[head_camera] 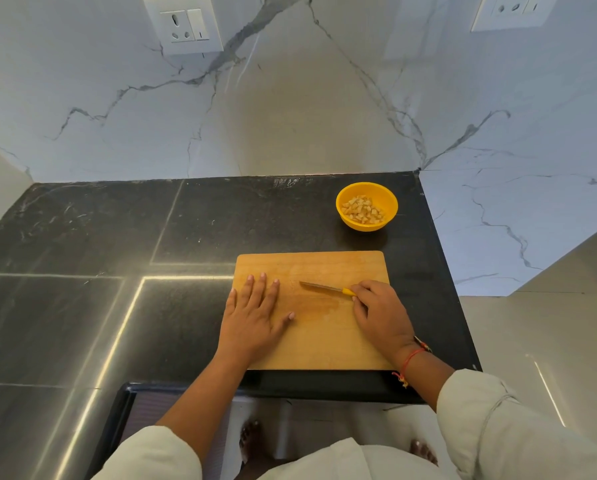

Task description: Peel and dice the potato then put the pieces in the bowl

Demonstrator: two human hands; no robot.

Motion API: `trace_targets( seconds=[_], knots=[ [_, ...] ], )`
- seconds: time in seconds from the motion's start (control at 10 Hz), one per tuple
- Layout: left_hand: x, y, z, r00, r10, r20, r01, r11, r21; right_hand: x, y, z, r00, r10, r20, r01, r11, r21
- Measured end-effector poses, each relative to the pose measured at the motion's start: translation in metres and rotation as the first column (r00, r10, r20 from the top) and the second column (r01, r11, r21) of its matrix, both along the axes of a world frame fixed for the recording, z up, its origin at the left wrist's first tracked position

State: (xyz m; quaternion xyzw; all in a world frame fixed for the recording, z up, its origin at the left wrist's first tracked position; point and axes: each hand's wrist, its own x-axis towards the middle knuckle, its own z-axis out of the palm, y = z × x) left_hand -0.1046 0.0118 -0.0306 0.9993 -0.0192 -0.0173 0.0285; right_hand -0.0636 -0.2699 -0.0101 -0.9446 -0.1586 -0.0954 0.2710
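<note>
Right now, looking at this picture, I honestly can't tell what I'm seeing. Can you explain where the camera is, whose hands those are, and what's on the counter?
There is no machine here. This is a single picture from a wide-angle camera worn on a person's head, looking down at their own two bare hands. The left hand lies flat, fingers straight, on a wooden cutting board, which sits on a dark countertop. The right hand grips the yellow handle of a small knife, its blade pointing left over the board. Beyond the board stands a yellow bowl holding diced potato pieces. No potato shows on the board itself. Behind it all is a marble wall.
</note>
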Motion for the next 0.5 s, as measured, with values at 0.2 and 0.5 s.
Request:
trace_targets(
  seconds=[0.2,0.5],
  knots=[
    [0.000,-0.001,0.002,1.000,0.010,-0.027,-0.009,0.999,0.031,-0.002,-0.002,0.002,0.999,0.043,-0.009,-0.043,0.995,-0.085],
    [0.001,-0.013,0.022,0.986,-0.090,0.139,0.084,0.995,0.054,-0.007,0.002,0.027,0.998,0.054,0.045,-0.032,0.915,-0.402]
  ],
)
